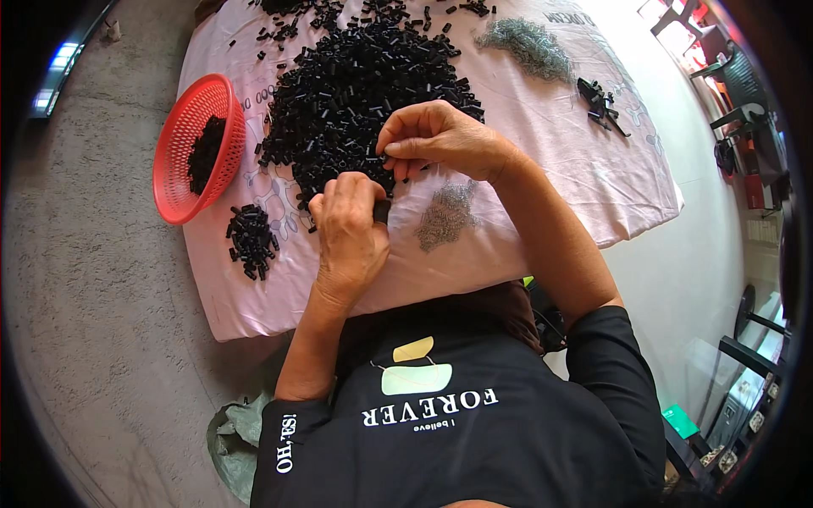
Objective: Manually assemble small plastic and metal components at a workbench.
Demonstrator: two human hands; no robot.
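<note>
Currently: left hand (347, 224) closed on a dark piece (382, 211) | right hand (445, 140) fingertips drawn together, contents unclear | black pieces (364, 89) heaped just beyond — a brushing knuckle could spill them among the silver bits (446, 220) (loose, close by).

Red basket (174, 173): one. Large black heap (360, 89): one, pieces (318, 127) too numerous to count. Silvery piles (447, 218): two. Small black piles (251, 241) outside basket: two.
</note>
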